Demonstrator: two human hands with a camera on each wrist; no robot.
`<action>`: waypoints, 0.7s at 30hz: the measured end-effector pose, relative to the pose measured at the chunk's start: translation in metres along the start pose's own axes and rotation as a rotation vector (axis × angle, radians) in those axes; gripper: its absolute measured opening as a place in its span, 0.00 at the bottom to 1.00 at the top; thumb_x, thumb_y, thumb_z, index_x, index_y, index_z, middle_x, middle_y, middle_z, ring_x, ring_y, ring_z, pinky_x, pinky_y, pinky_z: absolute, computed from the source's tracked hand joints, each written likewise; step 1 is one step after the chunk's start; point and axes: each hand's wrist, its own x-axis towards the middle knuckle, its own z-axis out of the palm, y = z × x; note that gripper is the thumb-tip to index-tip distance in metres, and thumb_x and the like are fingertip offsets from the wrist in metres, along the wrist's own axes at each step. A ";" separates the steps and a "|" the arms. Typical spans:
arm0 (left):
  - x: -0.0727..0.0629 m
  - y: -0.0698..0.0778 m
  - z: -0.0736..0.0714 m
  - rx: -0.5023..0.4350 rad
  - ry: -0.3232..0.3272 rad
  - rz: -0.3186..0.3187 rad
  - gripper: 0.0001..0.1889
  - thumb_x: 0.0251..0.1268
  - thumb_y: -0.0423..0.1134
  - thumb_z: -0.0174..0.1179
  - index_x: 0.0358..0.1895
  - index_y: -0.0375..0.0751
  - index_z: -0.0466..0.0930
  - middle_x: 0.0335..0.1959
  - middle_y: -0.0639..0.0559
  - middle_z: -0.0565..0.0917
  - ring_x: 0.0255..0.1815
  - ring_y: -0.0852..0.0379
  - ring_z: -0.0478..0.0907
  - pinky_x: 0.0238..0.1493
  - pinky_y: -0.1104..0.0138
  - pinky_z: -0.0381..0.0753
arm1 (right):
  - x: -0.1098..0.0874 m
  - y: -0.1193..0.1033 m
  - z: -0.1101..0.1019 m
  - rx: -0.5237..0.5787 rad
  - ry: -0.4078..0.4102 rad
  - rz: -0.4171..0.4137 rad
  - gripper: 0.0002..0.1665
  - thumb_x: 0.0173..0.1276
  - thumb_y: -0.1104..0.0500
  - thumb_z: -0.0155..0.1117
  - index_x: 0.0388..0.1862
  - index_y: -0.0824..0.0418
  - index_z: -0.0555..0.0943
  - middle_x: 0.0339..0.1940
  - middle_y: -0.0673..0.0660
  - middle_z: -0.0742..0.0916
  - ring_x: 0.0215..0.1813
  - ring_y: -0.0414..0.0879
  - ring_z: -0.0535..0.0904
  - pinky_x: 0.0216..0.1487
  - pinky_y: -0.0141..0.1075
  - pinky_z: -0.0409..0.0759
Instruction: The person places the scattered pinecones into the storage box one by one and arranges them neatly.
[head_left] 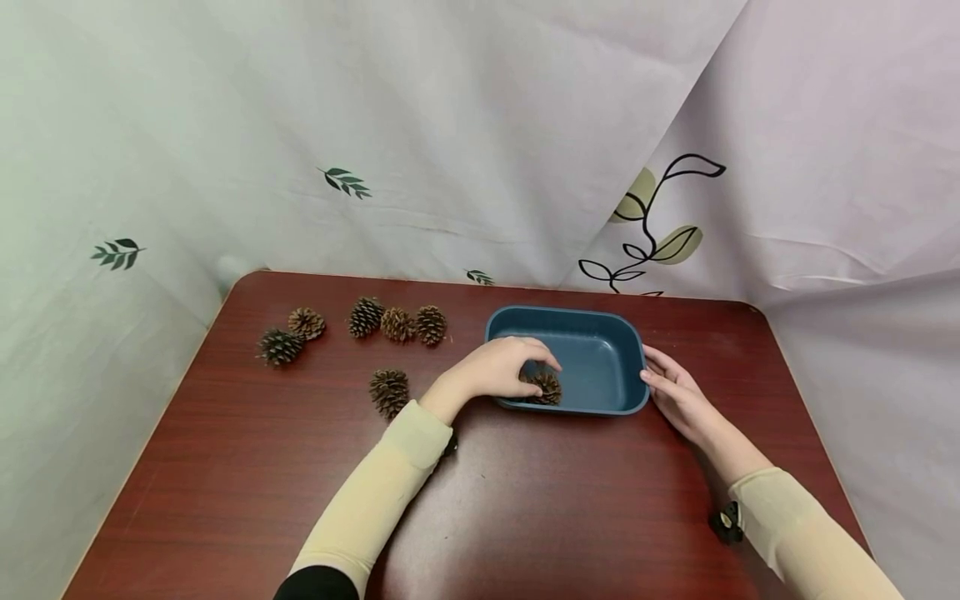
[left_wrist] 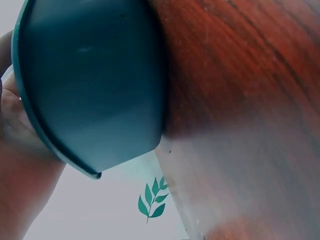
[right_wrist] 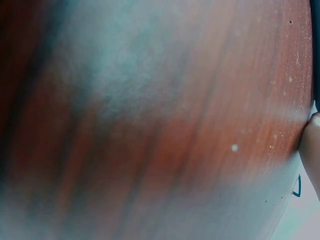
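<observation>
My left hand (head_left: 504, 367) reaches over the near left side of a blue rectangular tub (head_left: 592, 314). Its thumb and fingers arch loosely around a brown pine cone (head_left: 549, 388) low inside the tub, with a gap showing below the index finger. At the tub's right end, my right hand (head_left: 678, 400) holds the wall, thumb at the rim and fingers outside. The left wrist view shows the tub's outer wall (left_wrist: 95, 90) close up; the pine cone is hidden there. In the right wrist view only a fingertip (right_wrist: 312, 145) appears beside the tub's dark edge.
One pine cone (head_left: 389, 392) lies left of my left wrist. Three more, including a middle pine cone (head_left: 397, 325), sit in a row behind it. Farther left are a dark pine cone (head_left: 280, 347) and a lighter pine cone (head_left: 306, 323). A white curtain (head_left: 450, 125) hangs behind the reddish-brown table (head_left: 525, 500).
</observation>
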 end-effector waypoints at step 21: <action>-0.028 0.006 -0.022 0.029 0.103 -0.043 0.19 0.72 0.41 0.71 0.64 0.47 0.86 0.67 0.50 0.84 0.69 0.51 0.81 0.68 0.55 0.84 | -0.001 0.002 0.000 0.003 -0.020 -0.012 0.27 0.86 0.70 0.43 0.76 0.51 0.70 0.70 0.42 0.82 0.67 0.31 0.80 0.66 0.22 0.79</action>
